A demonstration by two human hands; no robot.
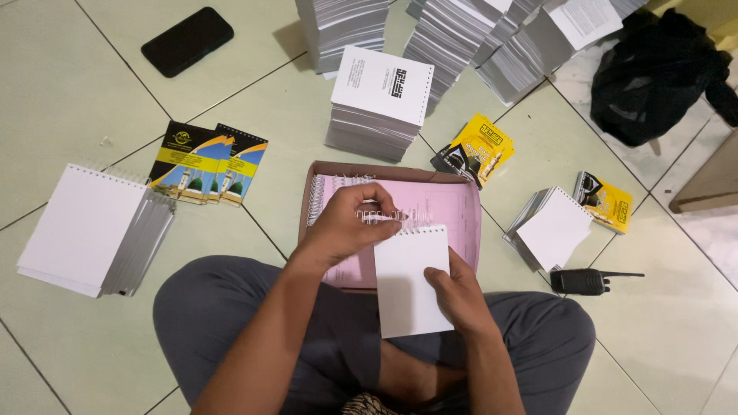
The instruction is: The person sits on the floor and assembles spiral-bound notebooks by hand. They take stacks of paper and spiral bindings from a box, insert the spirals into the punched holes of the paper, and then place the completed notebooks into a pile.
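I sit cross-legged on a tiled floor. My right hand (460,293) holds a small white booklet (409,277) by its lower right side, over my lap. My left hand (355,221) grips a wire spiral coil (388,220) along the booklet's top edge, fingers curled over it. Just beyond the hands lies a shallow cardboard box (470,201) lined with pink paper, with more wire coils (314,201) at its left side.
A tall stack of punched white sheets (378,104) stands behind the box, with more paper stacks (492,38) beyond. Bound booklets (92,230) and coloured covers (207,163) lie left. Yellow covers (480,147), a booklet pile (553,229), a walkie-talkie (584,281), a phone (187,40) and a black bag (653,73) surround.
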